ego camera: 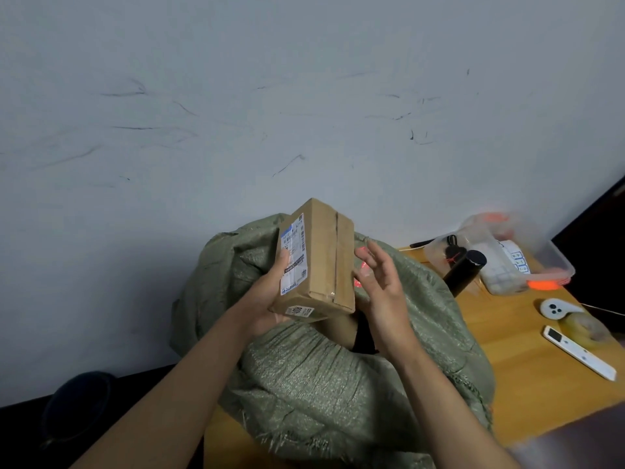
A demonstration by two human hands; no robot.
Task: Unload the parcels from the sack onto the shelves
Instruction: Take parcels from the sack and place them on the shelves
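Observation:
A brown cardboard parcel with a white shipping label is held up above the green woven sack. My left hand grips the parcel from below and on its labelled side, thumb on the label. My right hand hovers just right of the parcel with fingers spread and relaxed, holding nothing. The sack lies slumped on a wooden table, its dark mouth open beneath the parcel. No shelves are in view.
On the table to the right stand a black cylinder, a clear plastic box of small items, a tape roll, a white dispenser and a white remote. A scuffed wall stands behind. A dark bin sits lower left.

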